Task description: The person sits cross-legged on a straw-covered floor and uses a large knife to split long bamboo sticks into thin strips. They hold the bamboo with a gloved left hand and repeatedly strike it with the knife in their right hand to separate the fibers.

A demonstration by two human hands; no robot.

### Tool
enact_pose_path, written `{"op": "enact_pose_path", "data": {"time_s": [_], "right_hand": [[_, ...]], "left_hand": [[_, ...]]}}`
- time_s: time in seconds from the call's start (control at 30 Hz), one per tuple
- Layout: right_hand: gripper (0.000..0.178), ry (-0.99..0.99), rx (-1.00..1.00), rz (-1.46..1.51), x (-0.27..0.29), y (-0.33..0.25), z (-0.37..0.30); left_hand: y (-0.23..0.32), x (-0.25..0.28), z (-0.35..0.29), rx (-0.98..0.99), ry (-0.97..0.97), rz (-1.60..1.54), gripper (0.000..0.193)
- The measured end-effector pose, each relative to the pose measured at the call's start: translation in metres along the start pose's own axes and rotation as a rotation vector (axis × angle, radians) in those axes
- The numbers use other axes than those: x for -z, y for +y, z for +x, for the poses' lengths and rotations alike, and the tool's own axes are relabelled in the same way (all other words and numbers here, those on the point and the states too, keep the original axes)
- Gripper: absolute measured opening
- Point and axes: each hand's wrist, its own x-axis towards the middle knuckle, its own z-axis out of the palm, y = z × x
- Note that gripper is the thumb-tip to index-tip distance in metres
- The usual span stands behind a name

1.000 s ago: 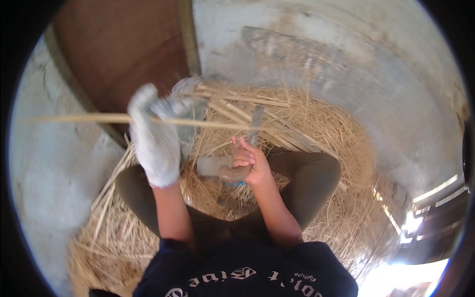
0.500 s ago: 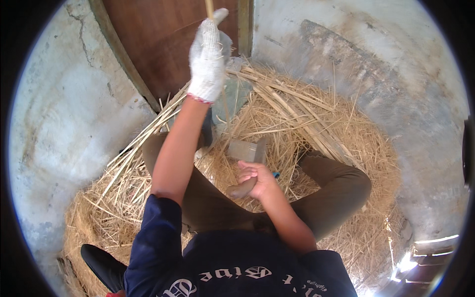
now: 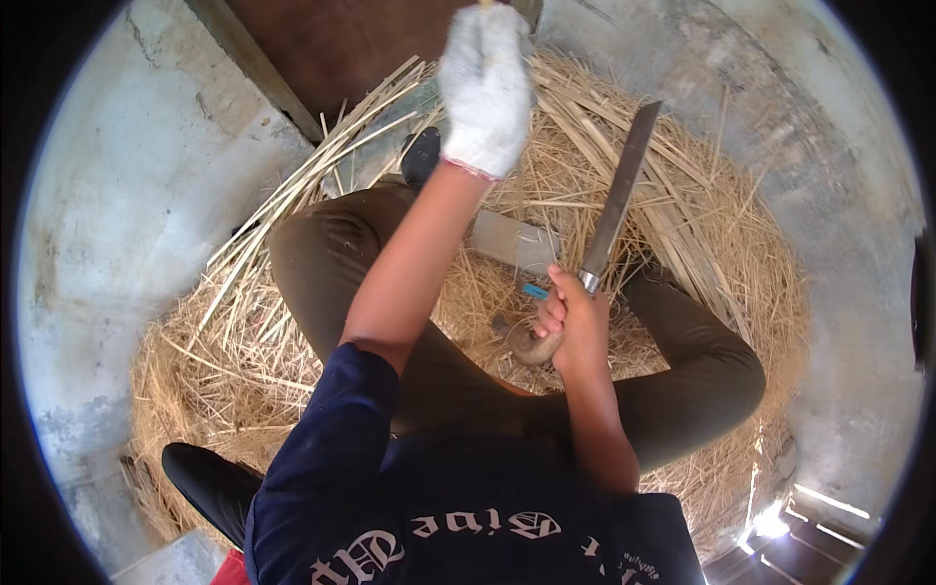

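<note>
White-gloved, my left grip (image 3: 487,93) looks closed round a pale strip (image 3: 485,3), only its tip showing at the far edge. My bare right grip (image 3: 577,317) holds the knife (image 3: 621,190), which has just swung to point far and right, past the block (image 3: 515,242). Knife and strip apart: I judge neither working the other. No container seen; loose shavings (image 3: 234,409) left and right.
</note>
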Motion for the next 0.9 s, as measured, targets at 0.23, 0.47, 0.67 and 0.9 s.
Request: {"op": "enact_pose_path", "data": {"time_s": [0.23,0.47,0.67,0.9], "right_hand": [[0.028,0.097,0.057,-0.208,-0.007,0.018,0.008],[0.026,-0.029,-0.052,-0.392,0.015,0.068,0.036],[0.031,0.137,0.198,-0.647,0.015,0.071,0.036],[0.028,0.13,0.085,-0.705,0.038,0.098,0.053]], "left_hand": [[0.0,0.002,-0.004,0.085,0.021,-0.023,0.02],[-0.002,0.011,0.014,0.031,0.008,0.064,0.025],[0.001,0.016,0.017,0.218,0.038,-0.101,0.025],[-0.011,-0.003,0.019,0.162,0.073,-0.119,0.031]]}}
